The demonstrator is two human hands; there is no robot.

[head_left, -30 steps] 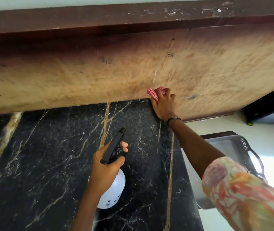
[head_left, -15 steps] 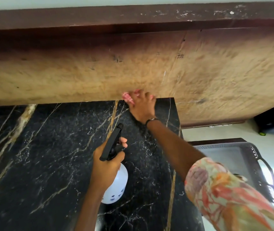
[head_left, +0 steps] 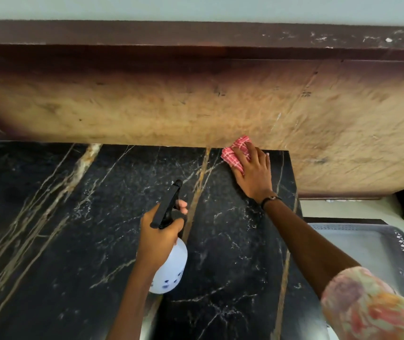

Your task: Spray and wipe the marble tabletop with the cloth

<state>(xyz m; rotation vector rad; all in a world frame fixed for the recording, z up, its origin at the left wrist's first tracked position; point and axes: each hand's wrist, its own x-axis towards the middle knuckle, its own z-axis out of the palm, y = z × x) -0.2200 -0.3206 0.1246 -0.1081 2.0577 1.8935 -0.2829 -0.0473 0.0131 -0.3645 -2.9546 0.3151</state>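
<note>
We are in the wiping step. Our right hand (head_left: 253,171) lies flat, fingers spread, pressing the folded red-and-white checked cloth (head_left: 235,153) onto the black marble worktop with gold and white veins (head_left: 73,229). The cloth sits at the worktop's far edge, near its right corner, touching the tan wooden panel (head_left: 196,111) behind. Our left hand (head_left: 158,235) has its grip curled round the neck of the white plastic spray bottle with a black trigger head (head_left: 169,256), held above the worktop's middle, nozzle aimed toward the cloth. Off the worktop's right edge stands a grey perforated tray (head_left: 367,244). Next, we judge, the cloth should sweep along the far edge, then spray the unwiped stretch to the left.
</note>
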